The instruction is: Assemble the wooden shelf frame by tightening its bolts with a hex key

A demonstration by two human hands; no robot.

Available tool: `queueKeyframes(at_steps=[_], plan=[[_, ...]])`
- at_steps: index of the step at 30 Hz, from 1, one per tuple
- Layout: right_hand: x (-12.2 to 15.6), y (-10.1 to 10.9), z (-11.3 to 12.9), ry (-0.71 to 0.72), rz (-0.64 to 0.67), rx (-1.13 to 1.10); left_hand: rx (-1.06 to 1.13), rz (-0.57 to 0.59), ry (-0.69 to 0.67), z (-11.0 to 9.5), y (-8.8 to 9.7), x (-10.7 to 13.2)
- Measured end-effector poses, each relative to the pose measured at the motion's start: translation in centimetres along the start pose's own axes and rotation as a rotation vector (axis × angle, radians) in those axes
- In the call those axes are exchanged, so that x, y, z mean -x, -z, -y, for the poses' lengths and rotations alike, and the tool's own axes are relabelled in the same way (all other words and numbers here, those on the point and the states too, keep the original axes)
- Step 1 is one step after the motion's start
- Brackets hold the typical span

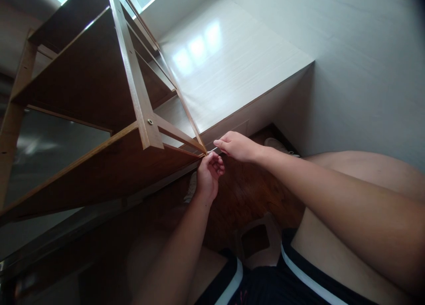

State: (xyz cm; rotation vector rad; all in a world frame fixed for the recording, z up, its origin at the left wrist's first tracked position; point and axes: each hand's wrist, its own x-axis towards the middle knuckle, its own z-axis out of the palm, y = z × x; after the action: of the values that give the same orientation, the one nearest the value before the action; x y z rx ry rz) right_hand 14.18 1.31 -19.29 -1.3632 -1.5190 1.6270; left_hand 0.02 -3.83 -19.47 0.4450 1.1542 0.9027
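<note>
A wooden shelf unit (134, 70) lies tipped at an angle on the left, with its boards slanting and a bolt head (150, 121) set in the near post. My right hand (237, 146) is closed on a thin metal shaft, which looks like a hex key (213, 150). Its tip meets the far lower corner of the frame. Just below that corner, my left hand (210, 174) has curled fingers, thumb and forefinger pinched at the end of the wooden post (191, 119). The fingertips partly hide the joint.
Behind the shelf is a pale, glossy ledge (239, 61) with window reflections, beside a light wall (365, 75). A small stool (265, 252) shows between my legs over the dark wood floor (239, 185). Shoes are partly visible near the ledge's base.
</note>
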Motion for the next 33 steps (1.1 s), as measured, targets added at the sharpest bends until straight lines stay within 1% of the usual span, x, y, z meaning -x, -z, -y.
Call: queueKeyframes(at_steps=[2, 6, 8, 10, 13, 15, 17, 19, 21, 23, 25, 27, 28, 29, 32, 33], plan=[[0.0, -0.1, -0.1, 0.032, 0.003, 0.041, -0.002, 0.002, 0.001, 0.0, 0.0, 0.0], [0.1, -0.7, -0.3, -0.008, 0.020, -0.097, -0.016, -0.002, 0.009, -0.1, 0.1, 0.1], [0.2, -0.8, -0.5, 0.030, -0.003, -0.081, -0.020, -0.005, 0.006, -0.1, 0.0, 0.2], [0.3, -0.7, -0.7, 0.119, -0.037, 0.036, -0.020, -0.009, 0.002, -0.1, 0.0, 0.2], [0.7, -0.2, -1.0, 0.252, -0.087, 0.284, -0.024, -0.007, 0.000, -0.1, -0.1, 0.2], [0.9, 0.1, -1.1, 0.297, -0.129, 0.398, -0.029, -0.004, -0.001, -0.1, -0.1, 0.2], [1.0, 0.3, -1.2, 0.311, -0.151, 0.416, -0.030, -0.003, -0.002, 0.0, -0.1, 0.2], [1.0, 0.2, -1.2, 0.289, -0.116, 0.322, -0.027, -0.004, -0.003, 0.0, -0.1, 0.1], [0.8, -0.1, -1.1, 0.209, -0.034, 0.140, -0.025, -0.004, -0.002, 0.1, 0.0, 0.1], [0.7, -0.5, -0.9, 0.074, 0.031, -0.077, -0.022, -0.006, -0.003, 0.1, 0.1, 0.1], [0.5, -0.9, -0.7, -0.087, 0.054, -0.265, -0.022, -0.010, -0.003, 0.1, 0.1, 0.1], [0.3, -1.1, -0.4, -0.221, 0.059, -0.363, -0.025, -0.016, -0.003, 0.1, 0.1, 0.0], [0.2, -1.1, -0.2, -0.253, 0.062, -0.363, -0.027, -0.018, -0.004, 0.1, 0.1, 0.0], [0.1, -0.9, -0.1, -0.253, 0.061, -0.326, -0.029, -0.017, -0.006, 0.1, 0.2, 0.0], [-0.2, -0.5, 0.3, -0.132, 0.024, -0.129, -0.030, -0.011, -0.012, 0.1, 0.2, 0.0], [-0.3, -0.3, 0.3, -0.104, 0.014, -0.102, -0.031, -0.010, -0.012, 0.1, 0.2, 0.0]])
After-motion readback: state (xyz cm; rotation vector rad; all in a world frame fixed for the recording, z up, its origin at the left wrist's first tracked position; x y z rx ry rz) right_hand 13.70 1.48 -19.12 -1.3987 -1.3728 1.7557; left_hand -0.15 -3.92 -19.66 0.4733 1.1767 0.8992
